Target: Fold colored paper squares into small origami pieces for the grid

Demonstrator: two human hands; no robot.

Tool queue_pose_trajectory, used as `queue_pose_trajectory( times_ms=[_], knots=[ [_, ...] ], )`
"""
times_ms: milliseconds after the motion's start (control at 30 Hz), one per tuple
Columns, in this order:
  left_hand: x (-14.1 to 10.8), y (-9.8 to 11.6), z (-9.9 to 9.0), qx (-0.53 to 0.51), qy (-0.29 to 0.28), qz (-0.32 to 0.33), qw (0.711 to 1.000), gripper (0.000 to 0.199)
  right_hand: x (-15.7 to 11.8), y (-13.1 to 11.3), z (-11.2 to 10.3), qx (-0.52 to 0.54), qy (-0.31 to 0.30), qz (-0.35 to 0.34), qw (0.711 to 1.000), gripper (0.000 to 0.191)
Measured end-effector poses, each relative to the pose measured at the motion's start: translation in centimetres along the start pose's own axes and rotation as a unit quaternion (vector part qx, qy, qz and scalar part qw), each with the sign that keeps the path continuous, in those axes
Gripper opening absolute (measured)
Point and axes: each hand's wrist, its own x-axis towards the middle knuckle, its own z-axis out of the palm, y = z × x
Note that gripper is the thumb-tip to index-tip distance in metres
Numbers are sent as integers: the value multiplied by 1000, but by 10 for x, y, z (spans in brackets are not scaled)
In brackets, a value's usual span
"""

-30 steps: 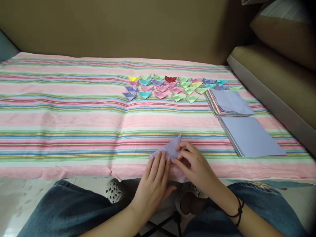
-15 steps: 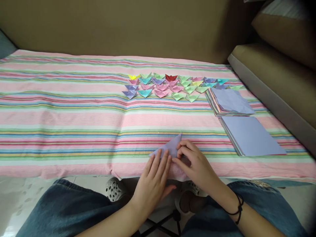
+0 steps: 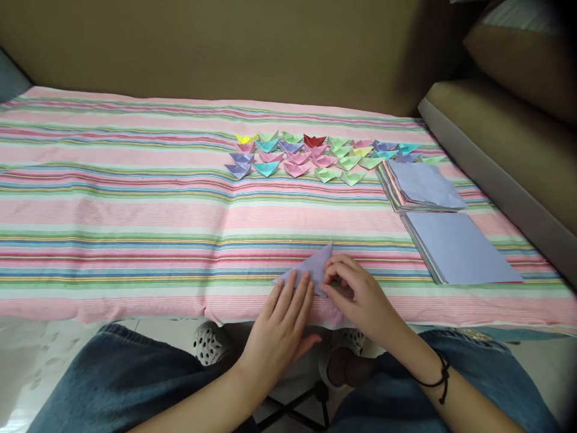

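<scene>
A purple sheet of origami paper [image 3: 317,263], folded into a triangle, lies near the front edge of the striped cloth [image 3: 135,216]. My left hand [image 3: 280,331] rests flat on its lower left part, fingers stretched and thumb apart. At the paper's right edge, my right hand [image 3: 360,297] has thumb and fingertips closed in a pinch on the corner. The curled fingers partly hide that corner. Beyond my hands stand several small folded paper boats [image 3: 296,169] in rows, in pink, green, blue, purple, yellow and red.
To the right lie a stack of purple-topped paper sheets [image 3: 462,248] and, behind it, a rumpled stack of paper [image 3: 428,183]. A brown sofa back [image 3: 216,48] rises at the rear, and a brown cushion [image 3: 505,150] borders the right side.
My right thumb and fingertips have drawn together at the paper's right corner, and the thumb has shifted slightly right. My left hand stays pressed on the paper.
</scene>
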Motion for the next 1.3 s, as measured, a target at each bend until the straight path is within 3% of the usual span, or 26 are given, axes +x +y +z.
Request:
queue_pose_trajectory(
  times_ms=[233,533,900,1300],
  knots=[
    [0,1,0,-2,3,-3,1000,75,3,1,-4,17,-6,2,1000,6],
    [1,1,1,-8,7,-4,1000,73,4,2,1,1,8,3,1000,15],
    [1,-1,-1,-35,-12,1,999,73,9,5,-20,70,-87,-12,994,30],
    [3,0,-5,-57,-17,12,998,82,11,3,-10,-48,-101,-60,992,46]
  ],
)
